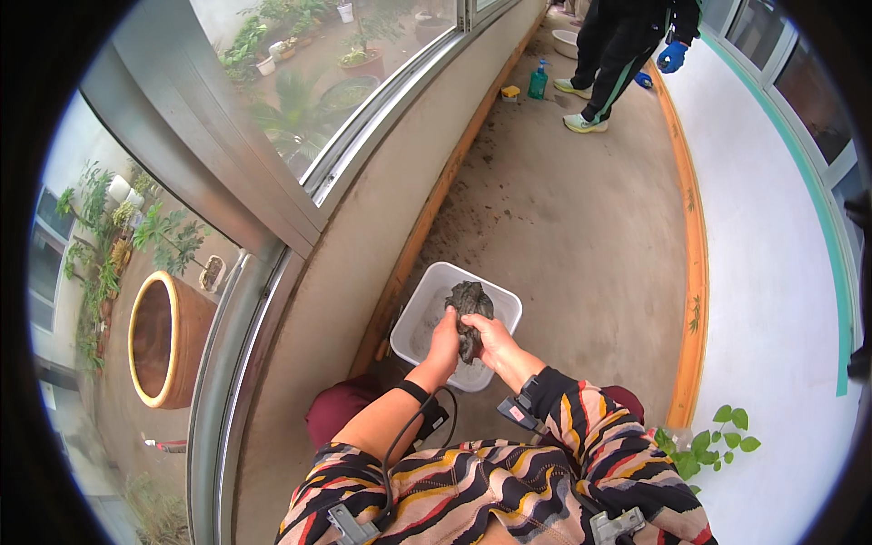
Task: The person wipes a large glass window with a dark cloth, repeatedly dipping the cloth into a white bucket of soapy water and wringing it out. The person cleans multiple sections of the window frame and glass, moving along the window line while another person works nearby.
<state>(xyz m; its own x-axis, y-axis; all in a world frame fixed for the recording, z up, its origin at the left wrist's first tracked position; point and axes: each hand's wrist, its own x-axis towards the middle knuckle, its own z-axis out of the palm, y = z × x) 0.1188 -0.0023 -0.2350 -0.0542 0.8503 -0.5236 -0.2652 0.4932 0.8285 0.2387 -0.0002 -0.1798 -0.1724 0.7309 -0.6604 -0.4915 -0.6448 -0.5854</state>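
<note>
A dark grey, wet-looking rag (470, 298) is bunched up between both of my hands. My left hand (443, 342) grips its left side, thumb on top. On the other side my right hand (493, 343) holds it with the thumb pressed across the middle. Both hands are above a white plastic basin (505, 304) on the floor, close in front of my knees. Murky grey liquid seems to cover the basin's bottom, partly hidden by the hands and rag.
Wooden baseboards (691, 272) edge the dirt-specked floor (586, 225). A window frame (269, 150) rises at left; a leafy plant (705, 446) is at right. Farther off are a green pump bottle (537, 84), a yellow item (509, 92), another basin (565, 45) and a standing person (616, 54) wearing blue gloves.
</note>
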